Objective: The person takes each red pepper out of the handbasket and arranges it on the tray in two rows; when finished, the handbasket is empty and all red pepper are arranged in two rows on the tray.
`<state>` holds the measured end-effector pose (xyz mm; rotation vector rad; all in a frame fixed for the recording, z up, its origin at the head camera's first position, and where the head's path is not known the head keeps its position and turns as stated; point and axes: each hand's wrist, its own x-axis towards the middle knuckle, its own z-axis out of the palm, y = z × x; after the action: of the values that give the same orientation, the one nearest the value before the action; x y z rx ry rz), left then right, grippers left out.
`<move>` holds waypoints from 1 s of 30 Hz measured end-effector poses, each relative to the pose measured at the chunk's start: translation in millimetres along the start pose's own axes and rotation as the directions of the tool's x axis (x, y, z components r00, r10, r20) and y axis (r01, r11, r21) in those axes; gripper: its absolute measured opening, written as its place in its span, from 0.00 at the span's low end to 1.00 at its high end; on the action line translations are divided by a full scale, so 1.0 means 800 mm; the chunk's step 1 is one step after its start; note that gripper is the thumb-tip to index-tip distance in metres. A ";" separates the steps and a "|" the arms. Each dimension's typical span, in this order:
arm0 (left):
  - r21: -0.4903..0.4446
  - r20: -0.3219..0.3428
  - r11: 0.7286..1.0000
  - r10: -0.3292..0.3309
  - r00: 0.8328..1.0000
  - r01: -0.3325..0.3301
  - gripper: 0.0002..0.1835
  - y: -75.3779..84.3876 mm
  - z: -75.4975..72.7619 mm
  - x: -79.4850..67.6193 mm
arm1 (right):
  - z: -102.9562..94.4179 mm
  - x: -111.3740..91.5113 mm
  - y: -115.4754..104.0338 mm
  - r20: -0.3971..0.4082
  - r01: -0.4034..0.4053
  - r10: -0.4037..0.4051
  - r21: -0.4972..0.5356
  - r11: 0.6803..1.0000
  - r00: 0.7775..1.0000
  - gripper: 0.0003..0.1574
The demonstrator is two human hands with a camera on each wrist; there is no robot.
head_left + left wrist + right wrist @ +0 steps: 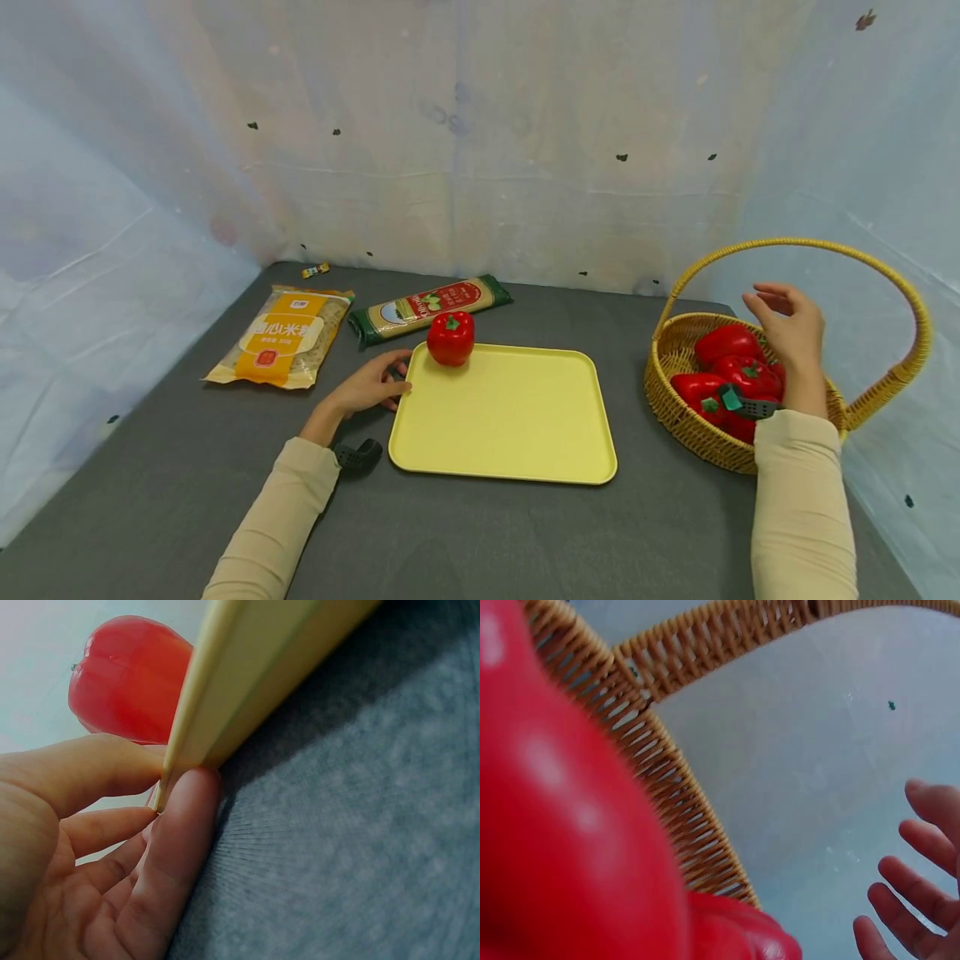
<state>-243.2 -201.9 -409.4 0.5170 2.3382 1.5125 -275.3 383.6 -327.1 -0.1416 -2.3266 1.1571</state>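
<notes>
Clock read from the middle of the yellow tray [510, 417], 12 pointing away from the person.

10 o'clock, well apart from the tray: yellow-labelled bag [281, 337], lying flat. Beyond it, also near 10, a small wrapped item [316, 270] at the table's [525, 533] far edge.

Between 9 and 10: left hand [367, 387] at the tray's edge. Left wrist view gives a narrow pinch on the rim, thumb on one side, fingers on the other. Whether that edge is raised off the table: cannot tell.

11 o'clock: green-and-red packet [431, 310], slanting, just beyond the tray. Nearer, also at 11, one red pepper [451, 340] sits at the tray's far left corner, stem showing.

3 o'clock, apart from the tray: wicker basket [675, 421] holding several red peppers [726, 344]; exact count hidden. Right hand [795, 329] is raised over the basket's 1 o'clock side, below the handle [795, 242]. Grip wide: fingers spread, nothing held, apart from the peppers.

Step in hand (judged): tray steadied on the left while the right reaches at the basket. Next move would call for lowering the right hand past the rim and closing its fingers round one pepper, left pinch kept steady.
</notes>
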 end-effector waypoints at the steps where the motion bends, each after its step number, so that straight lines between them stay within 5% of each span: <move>1: 0.001 -0.001 1.000 -0.002 1.000 0.002 0.33 0.001 0.000 0.000 | 0.001 0.000 0.002 -0.012 -0.019 0.019 -0.007 1.000 1.000 0.27; 8: 0.000 0.001 1.000 0.000 1.000 0.000 0.33 0.004 0.002 0.000 | 0.003 -0.003 0.019 -0.025 -0.075 0.073 -0.077 0.994 0.997 0.25; 17: 0.001 -0.010 1.000 -0.006 1.000 0.006 0.33 0.003 0.002 -0.002 | 0.005 -0.001 0.034 0.068 -0.102 0.119 -0.219 0.971 0.991 0.40; 30: 0.000 -0.007 1.000 0.002 1.000 -0.002 0.33 0.007 0.002 -0.003 | -0.002 -0.002 0.038 0.296 -0.096 0.242 -0.433 0.896 0.924 0.55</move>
<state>-239.5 -199.5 -405.0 0.5153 2.3435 1.5180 -277.3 403.9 -350.3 -0.3263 -2.9041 0.7950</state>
